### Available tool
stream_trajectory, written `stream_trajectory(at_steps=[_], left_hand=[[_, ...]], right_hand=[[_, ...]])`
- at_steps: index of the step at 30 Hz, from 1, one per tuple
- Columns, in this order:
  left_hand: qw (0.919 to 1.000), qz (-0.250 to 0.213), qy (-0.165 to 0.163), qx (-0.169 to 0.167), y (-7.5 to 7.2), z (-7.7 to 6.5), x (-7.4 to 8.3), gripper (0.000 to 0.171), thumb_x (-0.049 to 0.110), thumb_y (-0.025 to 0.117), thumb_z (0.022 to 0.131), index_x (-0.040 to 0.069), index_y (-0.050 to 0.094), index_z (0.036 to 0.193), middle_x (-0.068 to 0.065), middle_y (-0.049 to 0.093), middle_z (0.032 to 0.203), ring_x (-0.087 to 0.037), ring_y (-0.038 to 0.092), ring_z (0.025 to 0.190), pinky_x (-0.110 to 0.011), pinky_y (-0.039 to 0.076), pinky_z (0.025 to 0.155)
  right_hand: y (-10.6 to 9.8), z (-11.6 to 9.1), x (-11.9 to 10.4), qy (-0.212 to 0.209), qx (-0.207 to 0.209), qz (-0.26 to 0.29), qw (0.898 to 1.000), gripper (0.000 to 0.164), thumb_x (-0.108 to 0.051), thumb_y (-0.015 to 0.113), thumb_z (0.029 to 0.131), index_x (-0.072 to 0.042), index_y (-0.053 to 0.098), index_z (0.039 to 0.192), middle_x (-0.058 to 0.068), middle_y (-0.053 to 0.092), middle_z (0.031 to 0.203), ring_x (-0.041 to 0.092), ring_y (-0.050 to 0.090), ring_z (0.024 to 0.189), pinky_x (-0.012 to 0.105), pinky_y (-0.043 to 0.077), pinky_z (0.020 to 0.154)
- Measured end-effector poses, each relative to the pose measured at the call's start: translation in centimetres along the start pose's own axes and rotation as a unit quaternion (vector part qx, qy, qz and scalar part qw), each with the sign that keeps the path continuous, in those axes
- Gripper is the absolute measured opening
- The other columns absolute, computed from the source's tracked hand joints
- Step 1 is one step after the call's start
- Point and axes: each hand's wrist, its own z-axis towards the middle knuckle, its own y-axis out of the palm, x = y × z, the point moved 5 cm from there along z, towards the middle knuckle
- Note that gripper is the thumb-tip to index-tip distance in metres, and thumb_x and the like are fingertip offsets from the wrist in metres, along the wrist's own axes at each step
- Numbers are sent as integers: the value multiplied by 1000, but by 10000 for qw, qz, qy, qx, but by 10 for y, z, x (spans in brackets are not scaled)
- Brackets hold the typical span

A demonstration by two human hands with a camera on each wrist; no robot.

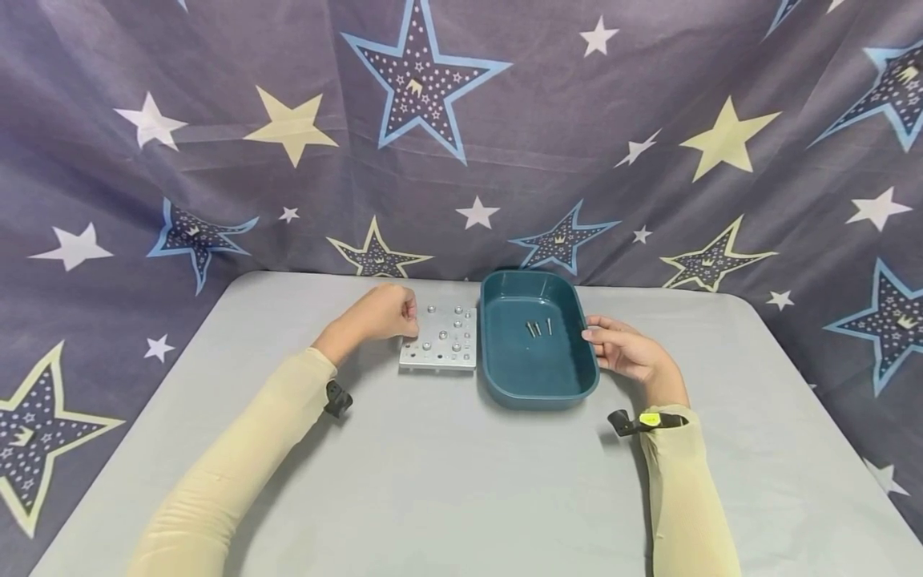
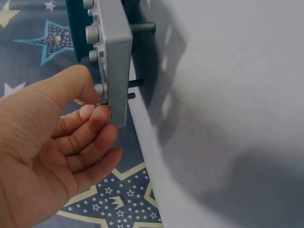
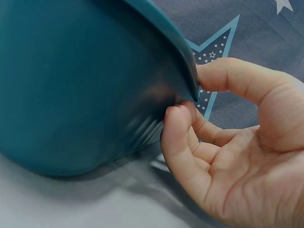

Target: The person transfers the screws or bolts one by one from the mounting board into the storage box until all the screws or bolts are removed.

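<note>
At the left edge of a silver metal plate (image 1: 427, 324) my left hand (image 1: 389, 312) pinches a small thin screw (image 2: 102, 103), mostly hidden by the fingertips. Several socket head screws (image 2: 92, 34) stand in the plate, and threaded shanks (image 2: 142, 28) poke out beneath it. My right hand (image 1: 627, 351) grips the right rim of a teal plastic tray (image 1: 537, 373), thumb on the rim and fingers (image 3: 176, 137) under it. Three loose screws (image 1: 549, 326) lie on the tray floor.
Plate and tray stand side by side near the back of a light grey table (image 1: 447, 481). Behind it hangs a dark curtain (image 1: 548, 104) with stars. Small black wrist cameras (image 1: 336, 398) sit on both sleeves.
</note>
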Motion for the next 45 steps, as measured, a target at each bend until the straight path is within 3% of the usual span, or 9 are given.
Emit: stream_trajectory(at_steps=[13,24,35,45], left_hand=[[9994,181,293,-55,4,3,7,20,4,74,66,11,59,77,3,53,66,-15,50,63,-29,41,61],[9972,627,418,-34,3,4,14,20,2,77,66,12,62,75,0,61,70,-17,55,68,-31,46,65],[9951,780,581,187,2,1,20,20,-3,73,66,12,62,74,-1,61,71,-16,53,66,-30,45,62],[9946,790,584,339,1,1,19,14,-2,68,69,10,65,75,-3,65,73,-16,54,66,-31,47,63]], right_hand=[[2,-1,-1,16,-12,59,10000,20,0,40,105,-10,40,122,-2,71,92,10,71,84,27,58,74],[3,-3,-4,-24,6,-100,9999,21,1,43,103,-8,40,121,-1,72,93,10,71,85,28,59,74],[6,-6,-14,156,424,-487,9978,18,4,44,102,-6,45,116,-4,70,86,7,68,78,23,56,70],[8,-9,-17,315,539,-338,9975,17,5,44,102,-6,46,115,-3,69,84,6,66,75,21,56,68]])
